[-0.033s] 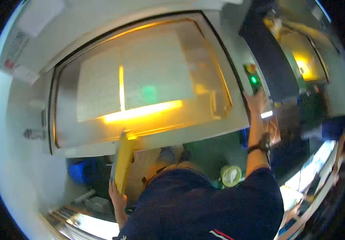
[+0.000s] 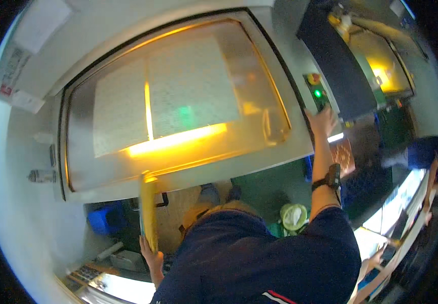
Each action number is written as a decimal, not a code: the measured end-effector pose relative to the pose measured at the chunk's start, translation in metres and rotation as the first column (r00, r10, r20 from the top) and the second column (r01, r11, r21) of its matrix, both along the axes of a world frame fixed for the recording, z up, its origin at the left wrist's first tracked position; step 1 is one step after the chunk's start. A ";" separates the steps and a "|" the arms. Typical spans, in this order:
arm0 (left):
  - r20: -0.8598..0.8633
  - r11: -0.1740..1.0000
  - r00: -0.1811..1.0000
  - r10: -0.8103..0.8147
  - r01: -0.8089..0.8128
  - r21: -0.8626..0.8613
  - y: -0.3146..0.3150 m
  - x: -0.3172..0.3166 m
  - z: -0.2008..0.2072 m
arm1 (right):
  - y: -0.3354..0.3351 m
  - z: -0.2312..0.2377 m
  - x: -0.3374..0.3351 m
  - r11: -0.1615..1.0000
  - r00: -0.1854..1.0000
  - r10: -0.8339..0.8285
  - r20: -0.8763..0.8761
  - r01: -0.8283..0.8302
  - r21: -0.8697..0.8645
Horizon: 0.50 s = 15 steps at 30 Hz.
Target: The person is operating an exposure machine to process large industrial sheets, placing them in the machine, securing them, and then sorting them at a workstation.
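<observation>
My left hand [image 2: 153, 261] grips the lower end of a thin yellow panel [image 2: 149, 215], seen nearly edge-on. The panel stands close to the machine's front edge, and its upper end overlaps that edge in the picture. My right hand [image 2: 322, 122] reaches to the machine's right side, fingers apart, by a narrow black control strip [image 2: 312, 87]. On that strip are a lit green button [image 2: 318, 93] and a red and yellow knob [image 2: 313, 78]. Whether my fingertips touch the strip, I cannot tell. Nothing shows in my right hand.
A large dark-rimmed tray [image 2: 259, 137] under a shiny cover holds two pale sheets [image 2: 191, 81], lit by yellow glare. Below stand a blue bin [image 2: 104, 219] and a green-lined bin [image 2: 293, 218]. A copper-coloured board [image 2: 342, 156] lies right of my forearm. People are at far right.
The whole view has shifted slightly. The yellow panel in my left hand has swung more upright and edge-on. My right hand stays beside the control strip.
</observation>
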<state>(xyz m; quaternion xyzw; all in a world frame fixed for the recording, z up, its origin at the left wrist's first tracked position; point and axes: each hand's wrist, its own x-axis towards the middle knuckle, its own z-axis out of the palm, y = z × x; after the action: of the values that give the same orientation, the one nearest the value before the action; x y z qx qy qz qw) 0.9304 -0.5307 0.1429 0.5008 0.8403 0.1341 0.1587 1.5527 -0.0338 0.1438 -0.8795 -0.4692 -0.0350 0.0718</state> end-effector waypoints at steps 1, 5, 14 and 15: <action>0.148 0.989 0.985 0.094 -0.110 0.102 -0.044 -0.001 -0.021 | -0.001 0.003 -0.008 1.000 0.999 -0.001 -0.040 0.002 0.016; 0.388 0.885 0.800 0.458 -0.452 -0.113 -0.103 0.014 -0.043 | -0.008 0.017 -0.012 0.999 0.997 -0.023 -0.072 0.020 -0.046; 0.359 0.847 0.790 0.496 -0.350 -0.400 -0.083 -0.045 -0.056 | 0.018 0.021 -0.049 0.902 0.997 -0.032 0.064 0.057 -0.428; 0.328 0.844 0.814 0.479 -0.324 -0.428 -0.062 -0.060 -0.054 | 0.009 0.007 -0.077 0.953 0.991 0.123 0.060 -0.102 -0.285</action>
<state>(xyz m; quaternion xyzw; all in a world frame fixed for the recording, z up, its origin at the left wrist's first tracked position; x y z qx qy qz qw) 0.8707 -0.5926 0.0887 0.2306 0.8832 0.1172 0.3912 1.4759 -0.0245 0.1505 -0.8505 -0.5212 0.0022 -0.0701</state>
